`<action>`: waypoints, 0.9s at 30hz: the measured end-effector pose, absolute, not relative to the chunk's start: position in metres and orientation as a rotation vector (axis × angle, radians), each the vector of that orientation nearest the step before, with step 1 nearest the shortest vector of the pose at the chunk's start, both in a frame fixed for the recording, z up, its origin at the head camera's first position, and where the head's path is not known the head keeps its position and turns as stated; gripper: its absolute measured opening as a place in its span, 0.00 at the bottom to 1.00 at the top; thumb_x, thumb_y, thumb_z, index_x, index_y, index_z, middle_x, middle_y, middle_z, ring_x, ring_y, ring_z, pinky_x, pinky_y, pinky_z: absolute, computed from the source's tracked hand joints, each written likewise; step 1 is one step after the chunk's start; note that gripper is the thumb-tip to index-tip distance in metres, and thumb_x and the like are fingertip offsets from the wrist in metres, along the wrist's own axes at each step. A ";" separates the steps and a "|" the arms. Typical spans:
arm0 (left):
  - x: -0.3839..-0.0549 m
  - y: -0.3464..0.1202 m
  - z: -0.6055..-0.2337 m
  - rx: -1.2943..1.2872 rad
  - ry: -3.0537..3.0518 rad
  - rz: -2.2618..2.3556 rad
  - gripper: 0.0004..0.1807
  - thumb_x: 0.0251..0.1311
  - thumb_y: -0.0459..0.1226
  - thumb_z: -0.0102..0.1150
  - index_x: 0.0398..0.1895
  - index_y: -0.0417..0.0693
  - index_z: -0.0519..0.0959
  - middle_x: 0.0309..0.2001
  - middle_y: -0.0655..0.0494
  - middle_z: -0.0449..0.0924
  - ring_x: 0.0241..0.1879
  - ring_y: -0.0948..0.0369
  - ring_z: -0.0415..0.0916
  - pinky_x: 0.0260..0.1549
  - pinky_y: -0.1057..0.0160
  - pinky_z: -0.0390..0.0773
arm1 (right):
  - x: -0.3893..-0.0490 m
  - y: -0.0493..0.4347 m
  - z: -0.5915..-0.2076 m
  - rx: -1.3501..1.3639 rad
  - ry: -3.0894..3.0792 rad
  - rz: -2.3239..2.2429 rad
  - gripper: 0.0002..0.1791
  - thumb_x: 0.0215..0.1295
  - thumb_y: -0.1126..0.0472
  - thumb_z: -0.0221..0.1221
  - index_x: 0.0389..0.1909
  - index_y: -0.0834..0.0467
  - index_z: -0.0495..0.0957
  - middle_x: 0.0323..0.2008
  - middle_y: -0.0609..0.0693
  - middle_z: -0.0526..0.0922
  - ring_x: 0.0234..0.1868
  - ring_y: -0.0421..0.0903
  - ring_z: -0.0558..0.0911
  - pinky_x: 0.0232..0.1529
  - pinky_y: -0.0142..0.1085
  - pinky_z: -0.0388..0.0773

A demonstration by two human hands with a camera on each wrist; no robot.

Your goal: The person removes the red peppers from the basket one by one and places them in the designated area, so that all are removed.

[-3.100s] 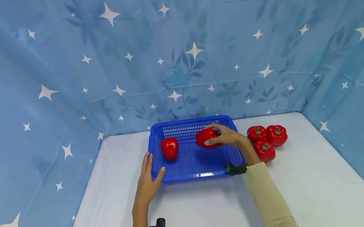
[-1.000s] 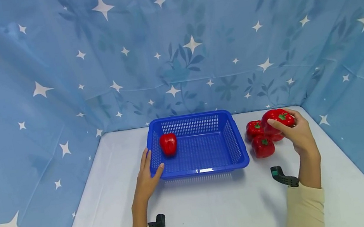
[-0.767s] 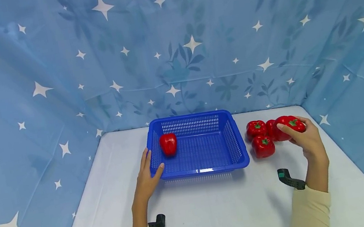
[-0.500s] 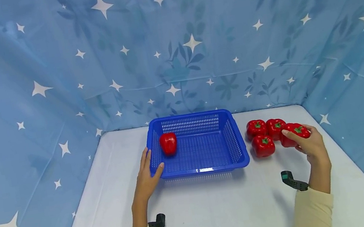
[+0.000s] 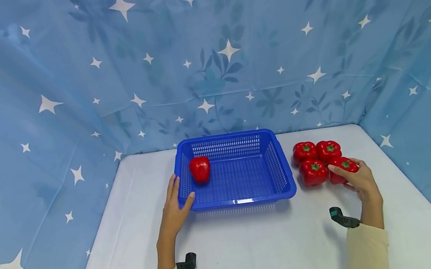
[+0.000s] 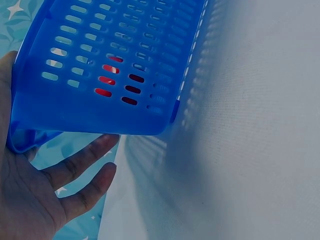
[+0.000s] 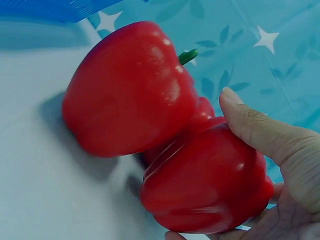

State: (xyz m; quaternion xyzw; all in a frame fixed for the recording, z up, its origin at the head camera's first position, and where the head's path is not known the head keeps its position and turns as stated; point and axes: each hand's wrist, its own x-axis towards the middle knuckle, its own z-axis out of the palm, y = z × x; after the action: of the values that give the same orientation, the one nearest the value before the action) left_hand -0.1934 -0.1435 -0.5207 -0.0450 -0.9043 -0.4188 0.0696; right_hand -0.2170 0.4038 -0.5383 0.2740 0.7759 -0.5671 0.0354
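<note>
In the head view, my right hand (image 5: 364,179) holds a red bell pepper (image 5: 337,178) with a green stem, thumb on the near side. The right wrist view shows this bell pepper (image 7: 210,185) close against a neighbouring pepper (image 7: 130,95). Three other red bell peppers stand stem up in a cluster beside it: one front left (image 5: 313,173), one back left (image 5: 304,152), one behind (image 5: 328,150). My left hand (image 5: 174,215) rests at the near left corner of a blue perforated basket (image 5: 242,202), its fingers extended along the side. Another red pepper (image 5: 200,170) lies in the basket's left part.
A white table (image 5: 241,251) carries everything, with the basket near its back edge and the cluster just right of it. Blue star-patterned cloth (image 5: 204,61) hangs behind and at both sides. Black wrist cameras (image 5: 187,263) sit on both wrists.
The right hand has carried a pepper from inside the basket to the right, then lowered it toward the front right of the cluster. The left hand keeps its place at the basket.
</note>
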 end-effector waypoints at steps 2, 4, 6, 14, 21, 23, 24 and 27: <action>-0.193 -0.143 -0.521 -0.131 -2.724 -1.265 0.40 0.59 0.56 0.48 0.70 0.63 0.42 0.70 0.70 0.33 0.69 0.56 0.38 0.59 0.43 0.54 | -0.220 0.408 -0.552 0.833 2.396 -1.748 0.69 0.34 0.34 0.67 0.70 0.53 0.34 0.67 0.61 0.46 0.64 0.63 0.53 0.34 0.47 0.79; -0.193 -0.143 -0.522 -0.128 -2.722 -1.263 0.40 0.59 0.56 0.48 0.70 0.63 0.43 0.71 0.69 0.33 0.69 0.56 0.38 0.59 0.43 0.54 | -0.223 0.411 -0.563 0.823 2.422 -1.745 0.69 0.34 0.33 0.67 0.70 0.53 0.34 0.67 0.61 0.46 0.64 0.63 0.53 0.41 0.50 0.77; -0.193 -0.143 -0.523 -0.133 -2.716 -1.254 0.41 0.58 0.57 0.48 0.70 0.62 0.43 0.71 0.67 0.34 0.69 0.56 0.39 0.59 0.44 0.55 | -0.226 0.413 -0.572 0.821 2.440 -1.746 0.68 0.35 0.33 0.66 0.70 0.53 0.34 0.68 0.61 0.46 0.64 0.63 0.53 0.47 0.54 0.73; -0.194 -0.143 -0.522 -0.151 -2.718 -1.230 0.43 0.56 0.62 0.44 0.71 0.61 0.43 0.71 0.66 0.34 0.69 0.55 0.39 0.58 0.43 0.56 | -0.232 0.415 -0.581 0.801 2.445 -1.775 0.69 0.34 0.33 0.66 0.70 0.54 0.33 0.68 0.62 0.45 0.64 0.65 0.52 0.53 0.58 0.65; -0.194 -0.143 -0.522 -0.137 -2.715 -1.229 0.42 0.57 0.61 0.45 0.70 0.61 0.43 0.71 0.67 0.34 0.69 0.56 0.39 0.59 0.44 0.56 | -0.220 0.402 -0.546 0.766 2.389 -1.736 0.68 0.35 0.34 0.67 0.70 0.53 0.34 0.68 0.64 0.43 0.64 0.65 0.52 0.49 0.56 0.70; -0.194 -0.143 -0.523 -0.132 -2.713 -1.235 0.41 0.57 0.60 0.45 0.70 0.62 0.43 0.71 0.67 0.34 0.69 0.56 0.39 0.59 0.44 0.56 | -0.218 0.400 -0.540 0.774 2.374 -1.727 0.68 0.34 0.34 0.67 0.70 0.52 0.34 0.68 0.63 0.44 0.64 0.64 0.53 0.47 0.54 0.72; -0.194 -0.143 -0.523 -0.131 -2.715 -1.236 0.41 0.57 0.60 0.45 0.70 0.62 0.43 0.71 0.68 0.34 0.69 0.56 0.39 0.59 0.44 0.56 | -0.217 0.399 -0.539 0.774 2.377 -1.720 0.68 0.34 0.34 0.67 0.70 0.52 0.34 0.67 0.63 0.44 0.64 0.64 0.53 0.46 0.54 0.72; -0.194 -0.144 -0.523 -0.128 -2.721 -1.238 0.41 0.57 0.61 0.45 0.70 0.63 0.43 0.70 0.70 0.33 0.69 0.56 0.39 0.59 0.44 0.55 | -0.218 0.399 -0.543 0.796 2.377 -1.719 0.69 0.34 0.34 0.67 0.70 0.52 0.34 0.68 0.62 0.44 0.64 0.64 0.54 0.47 0.54 0.72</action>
State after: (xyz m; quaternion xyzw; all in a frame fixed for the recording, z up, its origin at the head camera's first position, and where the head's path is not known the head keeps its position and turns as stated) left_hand -0.1939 -0.1437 -0.5234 -0.0425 -0.9069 -0.4125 0.0749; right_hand -0.2183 0.3992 -0.5432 0.2617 0.7810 -0.5647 0.0511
